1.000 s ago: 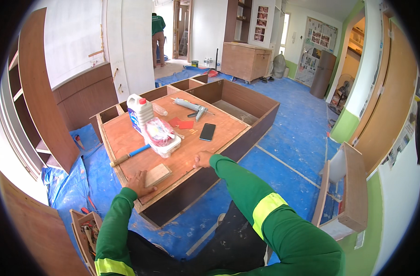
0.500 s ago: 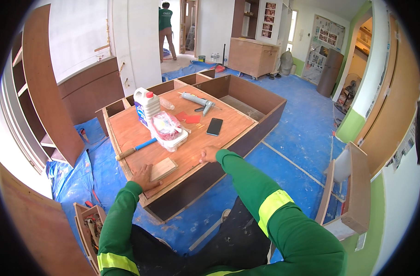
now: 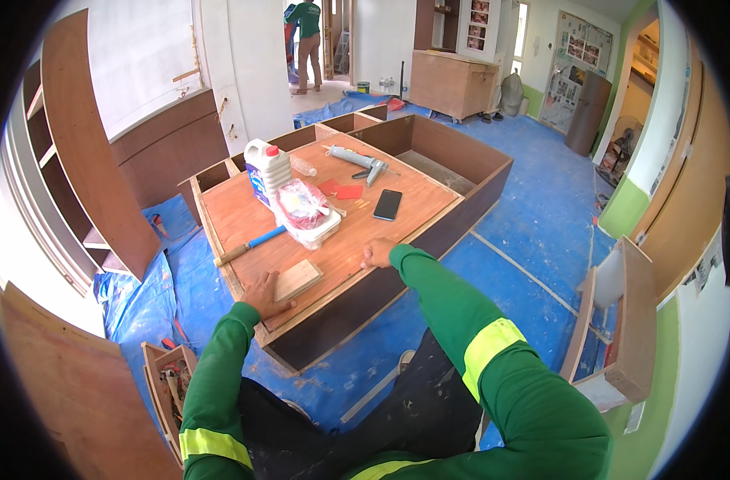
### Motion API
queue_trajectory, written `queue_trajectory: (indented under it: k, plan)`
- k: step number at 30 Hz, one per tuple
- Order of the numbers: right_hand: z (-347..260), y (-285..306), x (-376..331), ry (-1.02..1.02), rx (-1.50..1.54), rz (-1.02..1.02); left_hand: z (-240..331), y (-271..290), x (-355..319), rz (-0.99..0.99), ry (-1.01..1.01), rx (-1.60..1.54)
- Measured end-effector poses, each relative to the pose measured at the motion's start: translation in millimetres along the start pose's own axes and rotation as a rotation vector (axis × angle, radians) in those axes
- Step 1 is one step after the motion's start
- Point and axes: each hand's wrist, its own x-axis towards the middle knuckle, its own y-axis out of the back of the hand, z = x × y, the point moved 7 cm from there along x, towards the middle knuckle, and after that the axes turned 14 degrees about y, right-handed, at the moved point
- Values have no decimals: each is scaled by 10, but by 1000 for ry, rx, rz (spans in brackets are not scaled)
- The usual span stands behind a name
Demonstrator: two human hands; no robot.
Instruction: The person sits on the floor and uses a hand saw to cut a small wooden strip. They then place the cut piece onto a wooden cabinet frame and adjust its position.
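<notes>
A large wooden cabinet lies flat before me, its reddish-brown panel facing up. My left hand rests on the panel near the left front edge, fingers stretched out against a small pale wood block. Over the front edge, my right hand is closed with the fingers curled in; whether anything is inside is hidden. Beyond the block lies a tool with a blue shaft and wooden handle. A plastic-wrapped white tub stands next to a white jug with a red cap.
A phone, red cards and a caulking gun lie farther back on the panel. Blue sheeting covers the floor. A wooden tool box is at lower left, a wooden frame at right. A co-worker stands far back.
My view has shifted, so the scene sits farther right and mostly slightly higher. Both hands keep about the same places on the panel. The distant co-worker has changed posture.
</notes>
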Motion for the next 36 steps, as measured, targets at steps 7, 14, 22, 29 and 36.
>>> queue_trajectory:
  k: [7, 14, 22, 29, 36]
  plan:
    - [27, -40, 60, -32, -21, -26, -58, -23, 18, -3, 10, -12]
    - [-14, -29, 44, -46, -30, -31, -48, -13, 10, 1, 8, 19]
    - [25, -19, 42, -35, -45, -29, -18, -1, 15, -1, 7, 3]
    - [-52, -19, 42, -29, -39, -41, -47, -9, 1, 10, 7, 11]
    - [16, -30, 37, -35, -49, -32, -29, -18, 20, 1, 9, 16]
